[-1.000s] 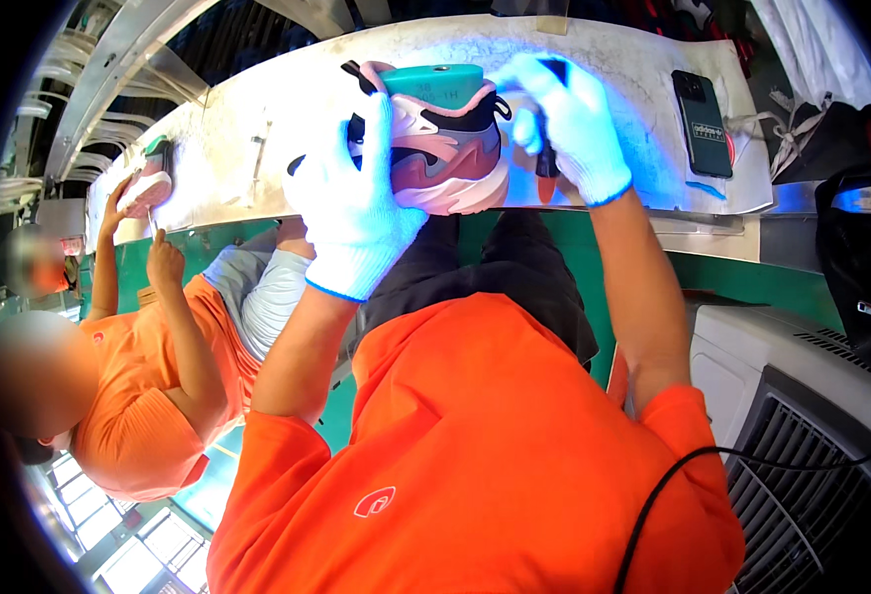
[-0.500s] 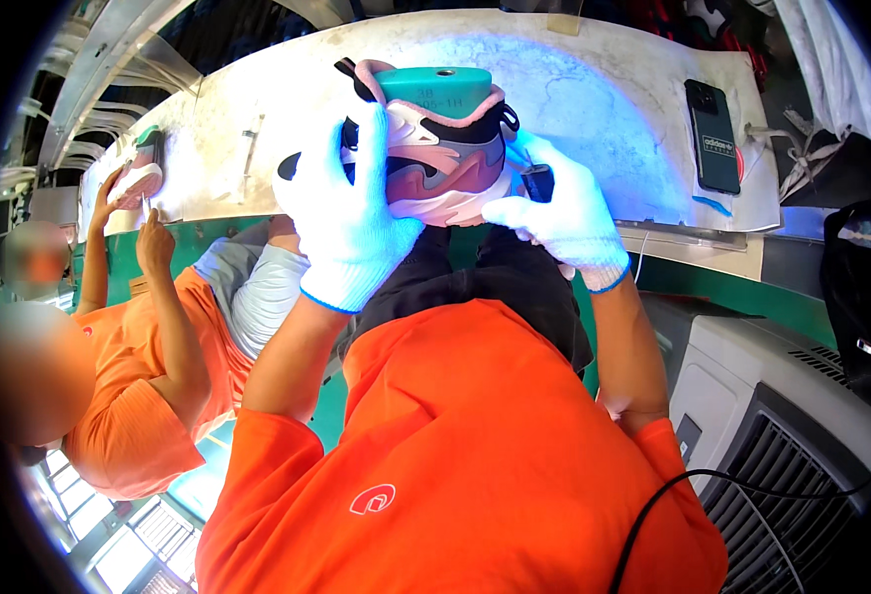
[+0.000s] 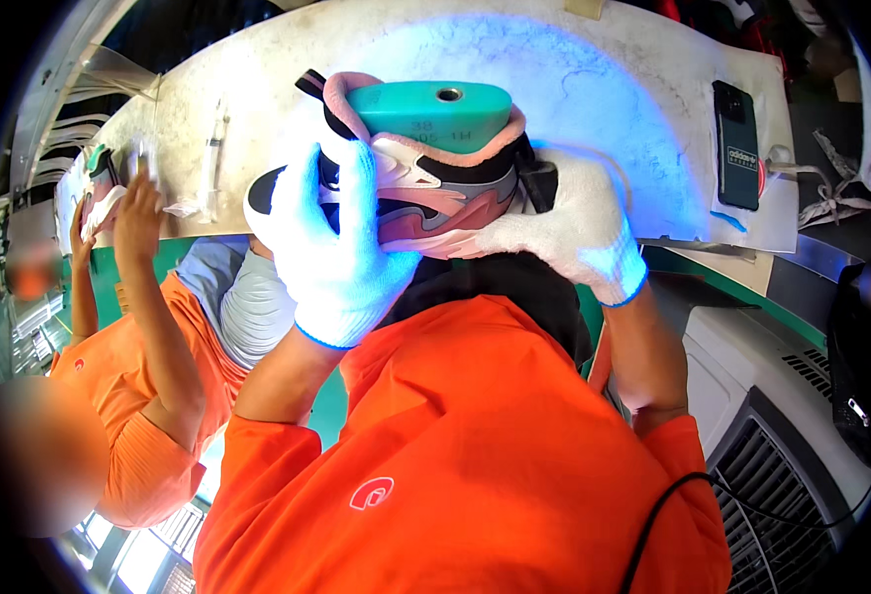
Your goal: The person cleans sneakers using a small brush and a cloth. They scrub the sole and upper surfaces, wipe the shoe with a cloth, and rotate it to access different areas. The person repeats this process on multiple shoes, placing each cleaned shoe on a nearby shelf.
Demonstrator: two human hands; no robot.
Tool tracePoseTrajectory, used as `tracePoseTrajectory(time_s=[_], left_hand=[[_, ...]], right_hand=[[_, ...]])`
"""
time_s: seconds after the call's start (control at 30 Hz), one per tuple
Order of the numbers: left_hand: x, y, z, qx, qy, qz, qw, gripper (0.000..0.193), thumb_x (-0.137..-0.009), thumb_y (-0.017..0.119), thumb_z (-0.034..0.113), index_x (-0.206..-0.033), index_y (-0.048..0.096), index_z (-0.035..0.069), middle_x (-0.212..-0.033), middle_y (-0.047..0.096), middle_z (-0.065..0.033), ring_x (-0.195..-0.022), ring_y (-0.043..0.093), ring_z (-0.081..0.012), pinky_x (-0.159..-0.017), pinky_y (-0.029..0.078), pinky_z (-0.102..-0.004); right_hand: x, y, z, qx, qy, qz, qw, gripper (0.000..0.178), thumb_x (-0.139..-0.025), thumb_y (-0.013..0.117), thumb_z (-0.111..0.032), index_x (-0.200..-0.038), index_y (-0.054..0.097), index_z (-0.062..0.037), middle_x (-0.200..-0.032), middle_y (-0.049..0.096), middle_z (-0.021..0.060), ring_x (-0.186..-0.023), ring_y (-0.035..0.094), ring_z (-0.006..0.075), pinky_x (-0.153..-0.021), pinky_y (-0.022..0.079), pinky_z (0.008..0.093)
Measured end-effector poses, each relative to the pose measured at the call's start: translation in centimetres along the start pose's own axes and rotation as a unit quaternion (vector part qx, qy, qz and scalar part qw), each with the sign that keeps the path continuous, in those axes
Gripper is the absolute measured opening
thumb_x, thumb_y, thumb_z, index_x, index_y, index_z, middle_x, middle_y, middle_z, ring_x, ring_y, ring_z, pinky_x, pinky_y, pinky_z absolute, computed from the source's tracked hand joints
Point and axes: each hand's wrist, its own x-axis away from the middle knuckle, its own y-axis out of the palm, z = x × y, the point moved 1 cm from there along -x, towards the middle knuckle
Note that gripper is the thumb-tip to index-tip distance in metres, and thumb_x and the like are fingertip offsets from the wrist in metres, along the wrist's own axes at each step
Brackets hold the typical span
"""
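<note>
Sneaker [image 3: 470,213], pink, maroon and white, is held up in the head view at the near edge of the table [image 3: 287,99], toe to the left and heel to the right; the left grip [image 3: 341,243] is clamped on its front half, fingers up across the side and thumb along the sole; the right grip [image 3: 579,223] is at the heel, gathered around a dark piece [image 3: 541,186], its thumb by the sole edge; I cannot tell from this distance what that piece is, nor whether the hidden fingers press on the shoe.

To handle this well, I judge that I should let the left grip carry the weight, firm enough to stop any rolling but not so tight that the soft upper creases; I would brace the right thumb on the sole and work lightly round the heel, so the dark piece does not scuff the fabric.

As for containers, the sneaker itself serves; a teal last [image 3: 425,114] fills it, standing above the padded collar with 1 round hole in its top; at the left, 1 co-worker [image 3: 153,396] holds a 2nd shoe [image 3: 106,203], with green showing at its top, perhaps another last; what looks like a black bag [image 3: 851,346] is at the right, its contents hidden.
</note>
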Motion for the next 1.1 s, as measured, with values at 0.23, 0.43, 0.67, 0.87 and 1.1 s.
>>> tracePoseTrajectory(time_s=[0.23,0.43,0.67,0.87,1.1], left_hand=[[-0.3,0.2,0.1,-0.009,0.002,0.006,1.000,0.093,-0.064,0.096,0.029,-0.146,0.065,-0.001,-0.130,0.065,-0.0240,-0.091,0.067,-0.0343,-0.075,0.053,-0.0414],[-3.0,-3.1,-0.3,0.129,-0.011,-0.082,0.988,0.115,-0.057,0.104,0.034,-0.153,0.051,0.001,-0.135,0.065,-0.0221,-0.112,0.071,-0.0418,-0.094,0.060,-0.0486],[-3.9,-2.7,-1.1,0.205,-0.108,-0.147,0.962,0.142,-0.054,0.107,0.036,-0.169,0.032,-0.005,-0.124,0.072,-0.0184,-0.105,0.077,-0.0368,-0.090,0.064,-0.0452],[-4.6,-3.5,-0.8,0.187,-0.127,-0.183,0.957,0.148,-0.053,0.108,0.048,-0.170,0.028,0.002,-0.126,0.073,-0.0224,-0.109,0.079,-0.0390,-0.091,0.065,-0.0447],[-4.8,-3.3,-1.0,0.224,-0.156,-0.229,0.934,0.131,-0.053,0.109,0.029,-0.160,0.039,-0.002,-0.118,0.077,-0.0193,-0.105,0.081,-0.0332,-0.090,0.066,-0.0429]], right_hand=[[0.3,2.6,1.0,0.075,-0.078,0.127,0.986,0.070,-0.069,0.106,-0.019,-0.122,0.068,0.0069,-0.105,0.078,0.0097,-0.094,0.072,0.0132,-0.089,0.060,0.0317],[0.2,1.2,0.9,0.054,-0.133,0.075,0.987,0.048,-0.083,0.098,-0.027,-0.110,0.073,0.0031,-0.090,0.076,0.0055,-0.078,0.068,0.0110,-0.074,0.058,0.0290],[-1.0,0.0,0.7,-0.581,0.017,0.298,0.758,0.041,-0.111,0.071,-0.035,-0.080,0.057,-0.0108,-0.086,0.068,0.0112,-0.072,0.070,0.0222,-0.062,0.058,0.0329],[-3.0,2.9,0.4,-0.563,0.026,0.265,0.782,0.024,-0.108,0.074,-0.029,-0.097,0.070,-0.0076,-0.089,0.068,0.0075,-0.087,0.072,0.0234,-0.082,0.062,0.0371],[-3.4,3.3,2.7,-0.401,-0.048,0.346,0.847,0.012,-0.109,0.072,-0.017,-0.107,0.073,-0.0044,-0.101,0.072,0.0055,-0.091,0.070,0.0163,-0.081,0.058,0.0333]])
